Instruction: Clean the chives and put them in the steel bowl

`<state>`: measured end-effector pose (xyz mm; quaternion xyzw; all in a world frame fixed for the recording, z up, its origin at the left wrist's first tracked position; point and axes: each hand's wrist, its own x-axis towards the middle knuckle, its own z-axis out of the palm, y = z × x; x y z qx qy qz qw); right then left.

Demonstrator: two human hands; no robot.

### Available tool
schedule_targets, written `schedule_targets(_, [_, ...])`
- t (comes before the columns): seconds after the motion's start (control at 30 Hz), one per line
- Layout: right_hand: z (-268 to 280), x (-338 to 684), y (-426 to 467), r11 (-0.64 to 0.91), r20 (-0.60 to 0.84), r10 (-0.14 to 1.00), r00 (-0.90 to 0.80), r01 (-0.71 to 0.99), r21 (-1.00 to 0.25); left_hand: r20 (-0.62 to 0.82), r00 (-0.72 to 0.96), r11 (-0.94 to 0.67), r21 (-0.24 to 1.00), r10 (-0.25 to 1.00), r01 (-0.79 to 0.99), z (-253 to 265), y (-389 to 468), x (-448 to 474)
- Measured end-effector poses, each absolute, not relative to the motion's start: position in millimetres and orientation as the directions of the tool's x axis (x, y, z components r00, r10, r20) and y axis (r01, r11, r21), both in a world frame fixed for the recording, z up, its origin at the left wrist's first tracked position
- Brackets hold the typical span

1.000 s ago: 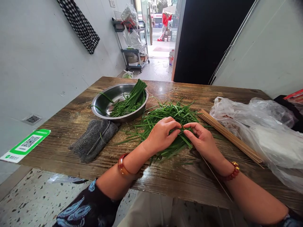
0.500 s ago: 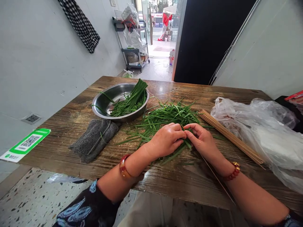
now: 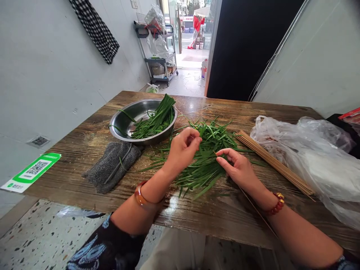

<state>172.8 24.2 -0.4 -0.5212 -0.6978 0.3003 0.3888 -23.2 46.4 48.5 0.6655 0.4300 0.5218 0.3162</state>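
Note:
My right hand [image 3: 237, 167] pinches a thin bamboo skewer [image 3: 257, 210] near its tip. The tip pokes out past the thumb and forefinger, and the shaft runs back under my wrist toward the table's near edge. My left hand [image 3: 184, 148] is closed in a pinch above the left side of a loose pile of green chives [image 3: 206, 167]; whatever lies between its fingertips is too small to make out. The cut leaves spread across the table beneath both hands, some partly hidden by them.
A steel bowl [image 3: 114, 129] with more chives stands at the back left, and a dark grey mesh cloth [image 3: 112, 167] lies before it. On the right are a bundle of bamboo skewers [image 3: 272, 161] and clear plastic bags [image 3: 320, 153]. A green QR card [image 3: 32, 170] marks the left corner.
My left hand has moved left and a little away from me, apart from my right hand, uncovering more chives. My right hand stays nearly in place with the skewer.

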Motion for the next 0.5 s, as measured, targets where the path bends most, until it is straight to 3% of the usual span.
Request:
schedule_targets(0.13, [0, 172, 23, 0.282, 0.223, 0.959, -0.177, 0.494, -0.823, 0.361, -0.107, -0.367, 0.929, 0.927, -0.046, 50, 54, -30])
schedule_targets(0.2, [0, 172, 23, 0.272, 0.206, 0.961, -0.184, 0.493, -0.826, 0.376, -0.162, -0.389, 0.919, 0.913, -0.062, 49, 58, -34])
schedule_targets(0.3, [-2, 173, 22, 0.272, 0.201, 0.961, -0.191, 0.501, -0.821, 0.462, -0.110, -0.441, 0.881, 0.880, 0.170, 43, 63, -37])
schedule_targets(0.4, [-2, 174, 22, 0.282, 0.211, 0.958, -0.193, 0.513, -0.810, 0.511, 0.085, -0.484, 0.729, 0.855, 0.483, 36, 64, -37])
schedule_targets(0.5, [0, 173, 21, 0.287, 0.219, 0.957, -0.190, 0.513, -0.809, 0.510, 0.197, -0.519, 0.628, 0.837, 0.580, 31, 60, -32])
